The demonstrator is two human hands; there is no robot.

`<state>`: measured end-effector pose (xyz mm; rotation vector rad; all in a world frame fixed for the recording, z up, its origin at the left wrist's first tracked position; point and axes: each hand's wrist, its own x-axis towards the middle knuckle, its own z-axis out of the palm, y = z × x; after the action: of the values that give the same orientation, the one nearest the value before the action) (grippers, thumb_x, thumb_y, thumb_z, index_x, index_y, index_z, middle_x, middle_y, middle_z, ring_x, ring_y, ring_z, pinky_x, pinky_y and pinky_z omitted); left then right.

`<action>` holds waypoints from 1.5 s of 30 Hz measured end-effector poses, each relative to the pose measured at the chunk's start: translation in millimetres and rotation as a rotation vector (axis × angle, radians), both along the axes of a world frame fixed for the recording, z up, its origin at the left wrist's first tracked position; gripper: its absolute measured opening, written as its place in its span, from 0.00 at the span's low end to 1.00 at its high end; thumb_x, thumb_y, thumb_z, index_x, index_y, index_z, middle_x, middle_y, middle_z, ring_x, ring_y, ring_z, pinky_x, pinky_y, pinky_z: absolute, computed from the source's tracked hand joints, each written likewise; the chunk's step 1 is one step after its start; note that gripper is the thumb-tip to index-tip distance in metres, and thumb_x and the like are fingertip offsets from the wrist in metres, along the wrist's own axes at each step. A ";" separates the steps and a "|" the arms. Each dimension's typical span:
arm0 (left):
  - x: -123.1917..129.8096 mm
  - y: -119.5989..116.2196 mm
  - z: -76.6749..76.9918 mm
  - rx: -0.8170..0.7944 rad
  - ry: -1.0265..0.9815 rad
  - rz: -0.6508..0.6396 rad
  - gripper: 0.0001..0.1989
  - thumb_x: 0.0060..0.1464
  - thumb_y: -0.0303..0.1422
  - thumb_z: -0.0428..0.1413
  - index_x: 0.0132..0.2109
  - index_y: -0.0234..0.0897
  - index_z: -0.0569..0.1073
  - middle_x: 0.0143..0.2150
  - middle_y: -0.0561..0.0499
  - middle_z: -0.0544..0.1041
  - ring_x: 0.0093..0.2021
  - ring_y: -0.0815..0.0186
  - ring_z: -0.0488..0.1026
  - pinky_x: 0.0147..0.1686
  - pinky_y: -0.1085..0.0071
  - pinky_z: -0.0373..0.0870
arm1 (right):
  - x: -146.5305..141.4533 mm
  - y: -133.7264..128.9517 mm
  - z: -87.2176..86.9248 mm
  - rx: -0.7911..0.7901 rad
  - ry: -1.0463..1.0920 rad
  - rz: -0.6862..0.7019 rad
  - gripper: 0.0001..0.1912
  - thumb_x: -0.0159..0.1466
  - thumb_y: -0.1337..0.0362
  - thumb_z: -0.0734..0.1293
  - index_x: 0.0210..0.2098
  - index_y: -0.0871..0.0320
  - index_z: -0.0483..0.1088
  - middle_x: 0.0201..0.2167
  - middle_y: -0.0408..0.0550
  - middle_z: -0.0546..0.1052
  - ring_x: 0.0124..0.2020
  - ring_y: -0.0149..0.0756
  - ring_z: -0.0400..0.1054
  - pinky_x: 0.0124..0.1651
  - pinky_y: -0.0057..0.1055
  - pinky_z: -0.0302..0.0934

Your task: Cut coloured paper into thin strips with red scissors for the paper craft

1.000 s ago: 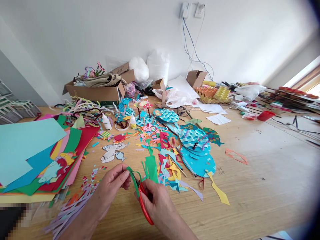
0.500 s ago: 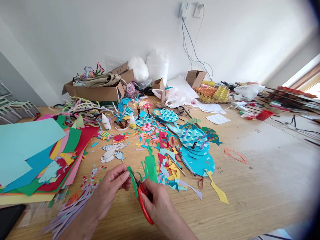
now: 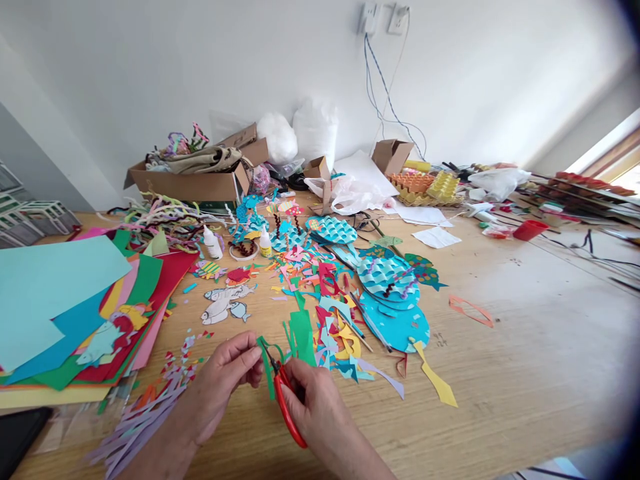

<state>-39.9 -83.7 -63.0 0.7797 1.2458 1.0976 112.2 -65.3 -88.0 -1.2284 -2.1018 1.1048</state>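
- The right hand [image 3: 313, 398] hides part of the smooth red scissors [image 3: 289, 415]. A flat black thing [image 3: 20, 435] is cut off at the left edge.
- The left hand [image 3: 229, 373] bends in, thumb and finger pinching the top of a thin green paper strip [image 3: 270, 383].
- The right hand curls tight around the scissors, which point away, by the strip.
- The strip is between both hands, over the wooden table [image 3: 500, 393].

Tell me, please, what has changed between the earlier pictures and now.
The left hand has edged slightly rightward, toward the scissors, shifting the green paper strip a little with it. Nothing was newly taken hold of or let go. The right hand still grips the scissors; the paper stack and white bottle stayed put.
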 end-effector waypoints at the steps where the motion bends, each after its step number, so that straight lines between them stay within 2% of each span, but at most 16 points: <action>1: 0.4 0.0 0.1 -0.003 -0.001 -0.005 0.05 0.48 0.34 0.55 0.28 0.36 0.71 0.23 0.56 0.68 0.25 0.70 0.63 0.28 0.73 0.60 | -0.1 0.3 0.2 -0.001 0.005 0.000 0.11 0.57 0.67 0.59 0.18 0.59 0.58 0.15 0.36 0.56 0.17 0.25 0.47 0.20 0.23 0.41; 11: 4.3 -0.5 -3.5 -0.010 -0.012 -0.005 0.08 0.47 0.34 0.55 0.25 0.36 0.69 0.21 0.56 0.67 0.24 0.70 0.62 0.26 0.74 0.59 | -0.1 3.7 -6.1 -0.013 0.025 -0.011 0.11 0.57 0.68 0.59 0.18 0.59 0.59 0.14 0.35 0.55 0.18 0.25 0.48 0.20 0.23 0.41; 16: -3.9 -1.5 -8.6 -0.033 -0.118 0.036 0.06 0.47 0.32 0.56 0.26 0.36 0.70 0.23 0.55 0.70 0.25 0.70 0.66 0.28 0.73 0.63 | 11.0 6.9 4.9 -0.045 -0.046 0.022 0.11 0.58 0.66 0.58 0.19 0.59 0.61 0.15 0.37 0.58 0.18 0.26 0.49 0.20 0.23 0.42; 19: -9.7 -4.9 -13.0 -0.087 -0.276 0.094 0.03 0.45 0.29 0.57 0.27 0.36 0.70 0.27 0.52 0.76 0.29 0.67 0.71 0.32 0.70 0.67 | 35.3 10.7 13.2 0.003 -0.242 -0.025 0.09 0.55 0.65 0.59 0.20 0.59 0.64 0.15 0.39 0.63 0.18 0.28 0.51 0.20 0.24 0.42; 22: -11.5 -10.7 -16.8 -0.177 -0.399 0.165 0.03 0.42 0.28 0.59 0.27 0.36 0.70 0.27 0.50 0.78 0.29 0.65 0.73 0.32 0.69 0.68 | 72.5 15.6 14.0 0.062 -0.442 -0.134 0.10 0.56 0.61 0.59 0.23 0.58 0.67 0.17 0.44 0.69 0.18 0.32 0.58 0.22 0.26 0.44; 25: -9.7 -17.3 -19.9 -0.255 -0.435 0.227 0.06 0.38 0.25 0.61 0.26 0.36 0.71 0.24 0.51 0.76 0.26 0.67 0.72 0.27 0.72 0.69 | 115.5 18.3 10.7 0.087 -0.538 -0.304 0.14 0.59 0.57 0.56 0.30 0.56 0.69 0.21 0.48 0.74 0.22 0.37 0.65 0.24 0.28 0.49; 27: -8.2 -21.4 -22.8 -0.302 -0.436 0.257 0.08 0.35 0.24 0.62 0.25 0.36 0.71 0.22 0.53 0.74 0.23 0.69 0.70 0.24 0.74 0.68 | 142.7 18.4 9.1 0.031 -0.626 -0.430 0.16 0.60 0.56 0.53 0.32 0.56 0.68 0.23 0.49 0.75 0.24 0.40 0.67 0.25 0.28 0.51; 31: -6.7 -26.9 -31.2 -0.385 -0.483 0.230 0.09 0.32 0.26 0.64 0.23 0.37 0.71 0.20 0.54 0.72 0.21 0.70 0.66 0.22 0.74 0.66 | 185.3 20.3 6.6 -0.034 -0.781 -0.688 0.14 0.60 0.59 0.54 0.38 0.58 0.65 0.30 0.53 0.76 0.31 0.43 0.69 0.28 0.30 0.54; 33: -6.0 -28.3 -33.9 -0.397 -0.510 0.201 0.08 0.33 0.27 0.64 0.24 0.37 0.71 0.20 0.55 0.70 0.21 0.71 0.65 0.22 0.74 0.65 | 200.2 24.1 3.8 -0.054 -0.847 -0.736 0.15 0.60 0.57 0.53 0.36 0.59 0.64 0.30 0.54 0.75 0.31 0.45 0.69 0.28 0.31 0.54; 36: -4.0 -30.3 -33.1 -0.371 -0.536 0.186 0.07 0.35 0.26 0.62 0.26 0.37 0.71 0.21 0.55 0.69 0.22 0.71 0.64 0.22 0.74 0.64 | 216.2 31.2 -1.0 -0.067 -0.930 -0.694 0.16 0.60 0.55 0.52 0.29 0.57 0.64 0.27 0.54 0.74 0.30 0.45 0.68 0.27 0.32 0.54; 39: -1.8 -32.7 -30.1 -0.365 -0.533 0.203 0.06 0.38 0.25 0.60 0.28 0.37 0.72 0.22 0.56 0.68 0.22 0.72 0.64 0.22 0.75 0.62 | 223.3 36.0 -0.5 -0.083 -0.941 -0.643 0.15 0.59 0.55 0.54 0.24 0.56 0.64 0.27 0.53 0.73 0.31 0.45 0.68 0.28 0.32 0.54; 41: -0.9 -33.8 -30.4 -0.359 -0.542 0.214 0.05 0.41 0.25 0.58 0.29 0.36 0.72 0.22 0.56 0.67 0.22 0.73 0.63 0.22 0.75 0.61 | 218.2 37.0 5.5 -0.087 -0.912 -0.632 0.15 0.59 0.54 0.55 0.24 0.55 0.65 0.29 0.52 0.74 0.33 0.46 0.68 0.28 0.33 0.54; 44: -0.3 -33.3 -35.0 -0.328 -0.580 0.226 0.03 0.44 0.25 0.56 0.30 0.35 0.71 0.22 0.56 0.67 0.21 0.74 0.63 0.21 0.76 0.60 | 184.4 36.0 21.1 0.004 -0.745 -0.602 0.12 0.58 0.56 0.57 0.30 0.53 0.69 0.33 0.51 0.74 0.33 0.44 0.68 0.30 0.33 0.56; 45: -0.3 -32.8 -37.0 -0.321 -0.595 0.227 0.02 0.44 0.25 0.56 0.29 0.35 0.71 0.21 0.56 0.66 0.21 0.74 0.62 0.21 0.77 0.59 | 165.1 35.5 26.6 0.050 -0.645 -0.535 0.11 0.58 0.57 0.57 0.32 0.53 0.69 0.33 0.50 0.74 0.33 0.42 0.68 0.32 0.32 0.56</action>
<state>-40.1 -116.5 -100.0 0.0493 0.9704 1.1607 277.3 -29.8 -61.5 -2.1647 -1.9796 0.4410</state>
